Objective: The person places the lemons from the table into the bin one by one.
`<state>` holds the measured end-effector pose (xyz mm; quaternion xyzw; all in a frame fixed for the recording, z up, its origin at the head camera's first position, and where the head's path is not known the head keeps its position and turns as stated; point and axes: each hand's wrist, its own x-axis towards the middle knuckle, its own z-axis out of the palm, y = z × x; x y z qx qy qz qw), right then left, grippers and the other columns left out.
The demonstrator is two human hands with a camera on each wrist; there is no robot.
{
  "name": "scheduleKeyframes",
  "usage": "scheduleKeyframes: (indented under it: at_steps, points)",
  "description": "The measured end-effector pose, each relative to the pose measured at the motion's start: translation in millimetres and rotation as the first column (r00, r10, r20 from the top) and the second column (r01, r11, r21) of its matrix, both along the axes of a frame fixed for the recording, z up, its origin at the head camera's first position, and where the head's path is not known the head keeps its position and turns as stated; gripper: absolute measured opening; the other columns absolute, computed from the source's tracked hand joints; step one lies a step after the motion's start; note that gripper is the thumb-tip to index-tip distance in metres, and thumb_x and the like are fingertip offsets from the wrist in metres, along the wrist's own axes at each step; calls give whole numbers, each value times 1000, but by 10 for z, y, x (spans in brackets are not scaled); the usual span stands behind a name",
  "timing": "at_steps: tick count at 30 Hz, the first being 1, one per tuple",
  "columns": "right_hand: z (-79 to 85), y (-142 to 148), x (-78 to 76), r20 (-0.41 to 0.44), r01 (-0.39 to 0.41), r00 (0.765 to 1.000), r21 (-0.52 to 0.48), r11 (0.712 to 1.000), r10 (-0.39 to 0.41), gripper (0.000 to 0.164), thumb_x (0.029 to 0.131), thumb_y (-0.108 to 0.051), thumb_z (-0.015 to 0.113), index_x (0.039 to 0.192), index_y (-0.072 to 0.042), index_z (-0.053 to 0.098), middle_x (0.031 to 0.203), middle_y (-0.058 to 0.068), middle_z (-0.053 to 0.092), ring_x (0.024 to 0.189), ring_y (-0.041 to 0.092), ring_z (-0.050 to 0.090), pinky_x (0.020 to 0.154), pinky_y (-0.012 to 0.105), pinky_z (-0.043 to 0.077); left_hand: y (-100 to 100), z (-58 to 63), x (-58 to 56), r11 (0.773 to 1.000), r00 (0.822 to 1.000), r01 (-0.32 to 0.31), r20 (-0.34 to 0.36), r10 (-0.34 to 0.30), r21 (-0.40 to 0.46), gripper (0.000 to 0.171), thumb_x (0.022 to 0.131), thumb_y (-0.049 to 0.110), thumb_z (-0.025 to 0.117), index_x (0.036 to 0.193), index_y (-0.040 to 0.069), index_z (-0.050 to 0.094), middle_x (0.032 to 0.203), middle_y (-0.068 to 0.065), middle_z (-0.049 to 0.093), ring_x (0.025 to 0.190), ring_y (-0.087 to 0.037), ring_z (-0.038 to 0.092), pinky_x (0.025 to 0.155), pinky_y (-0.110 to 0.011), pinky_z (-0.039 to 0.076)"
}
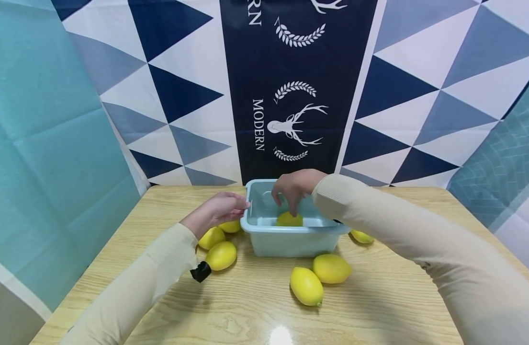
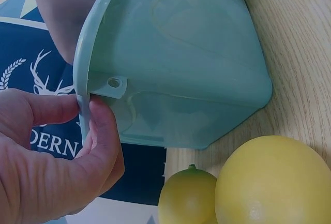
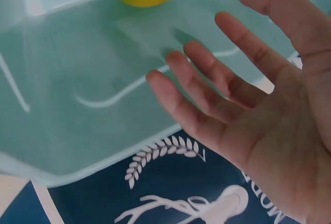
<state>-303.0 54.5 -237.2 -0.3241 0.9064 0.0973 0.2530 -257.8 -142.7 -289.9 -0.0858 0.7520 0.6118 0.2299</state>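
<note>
A patterned cloth is hung behind the table, on which an upright bin is set. The bin's right end is partly hidden by the right sleeve.

The right hand is held over the bin's mouth, fingers directed down into it. Its four fingers are spread well apart and only slightly bent, and nothing is gripped. At the bin's left end, the rim is pinched between the thumb and fingers of the left hand.

One lemon is contained in the bin, toward the front wall. It is placed below the right hand and a little toward the person; from the left hand it is set to the right, past the end wall. The right hand is thus the nearer. A gap is seen between lemon and fingers in the right wrist view; contact with the thumb cannot be judged. The long axis cannot be told, since the underside is hidden behind the front rim.

Outside, three lemons are grouped by the left end, two lemons are laid together before the front wall, and another lemon is partly covered by the sleeve.
</note>
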Motion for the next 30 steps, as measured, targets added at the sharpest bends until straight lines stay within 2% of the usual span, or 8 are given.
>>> scheduleKeyframes:
  at_steps: [7, 13, 17, 21, 30]
  points:
    - [184, 108, 71, -53, -76, 996, 13, 997, 76, 49, 73, -18, 82, 117, -16, 62, 123, 6, 60, 104, 21, 55, 93, 37, 54, -6, 0, 9, 1000, 1000, 5, -5, -5, -13, 40, 95, 11, 57, 132, 0, 48, 112, -9, 58, 87, -15, 57, 104, -32, 49]
    - [274, 288, 97, -85, -102, 991, -24, 994, 100, 50, 72, -20, 84, 117, -15, 62, 121, 9, 63, 109, 24, 58, 88, 36, 56, -3, 1, 9, 1000, 1000, 4, -10, -4, -4, 40, 95, 11, 58, 132, -1, 48, 108, -8, 59, 86, -13, 58, 103, -32, 50]
    - [294, 446, 133, -64, -101, 993, -75, 992, 96, 50, 72, -18, 83, 117, -12, 61, 120, 13, 63, 110, 28, 59, 88, 38, 56, 2, 3, 14, 1000, 1000, 1, -8, -1, -5, 40, 94, 11, 58, 132, -1, 49, 110, -9, 59, 86, -14, 59, 104, -33, 50]
    - [283, 614, 175, -43, -67, 997, -133, 989, 62, 50, 73, -17, 83, 118, -12, 61, 121, 15, 62, 112, 32, 59, 91, 41, 55, 7, 5, 23, 1000, 1000, 0, -2, 0, -16, 39, 94, 11, 58, 131, 0, 50, 111, -9, 58, 87, -15, 58, 104, -33, 49]
    - [249, 931, 269, -114, -109, 990, -271, 957, 80, 44, 74, -13, 80, 114, -12, 62, 115, 13, 63, 105, 30, 58, 88, 42, 55, 0, 13, 23, 1000, 1000, 2, -2, -2, -3, 40, 95, 11, 57, 132, -1, 49, 112, -10, 58, 88, -15, 57, 104, -32, 50]
